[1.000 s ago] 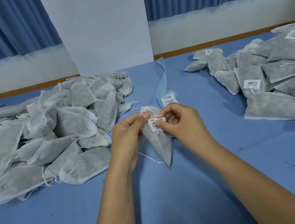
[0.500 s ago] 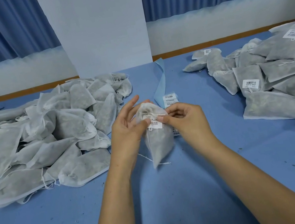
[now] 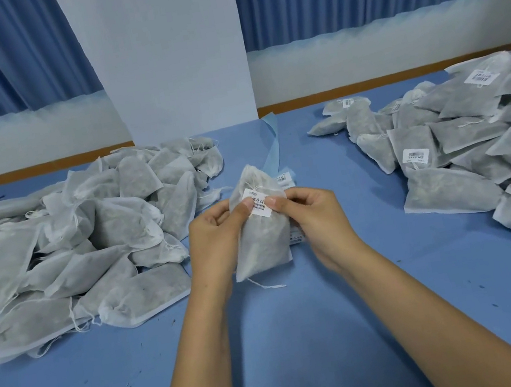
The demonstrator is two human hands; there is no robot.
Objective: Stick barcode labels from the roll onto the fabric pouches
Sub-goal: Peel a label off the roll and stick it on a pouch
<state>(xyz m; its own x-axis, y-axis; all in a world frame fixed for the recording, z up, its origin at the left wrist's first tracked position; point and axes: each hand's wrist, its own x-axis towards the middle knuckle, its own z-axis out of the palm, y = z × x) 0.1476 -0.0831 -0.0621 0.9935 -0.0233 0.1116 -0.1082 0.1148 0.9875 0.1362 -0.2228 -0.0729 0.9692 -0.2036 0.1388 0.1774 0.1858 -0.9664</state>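
I hold one white fabric pouch [image 3: 263, 243] upright above the blue table, a loose drawstring hanging from its lower end. My left hand [image 3: 217, 234] grips its left side and my right hand [image 3: 314, 213] its right side. Both thumbs press on a white barcode label [image 3: 257, 202] stuck near the top of the pouch. Behind the pouch lies the label strip [image 3: 283, 177], a pale blue backing tape [image 3: 273, 149] that runs away toward the wall, mostly hidden by the pouch and my right hand.
A heap of unlabelled pouches [image 3: 79, 245] fills the table's left side. A heap of labelled pouches [image 3: 463, 143] lies on the right, reaching the frame edge. A white pillar [image 3: 168, 55] and blue curtains stand behind. Blue table surface [image 3: 290, 340] stretches below my forearms.
The pouch has turned from edge-on to facing me and the label now lies flat on it. My left fingers, spread half a second ago, have closed around the pouch; both thumbs pressed onto the label.
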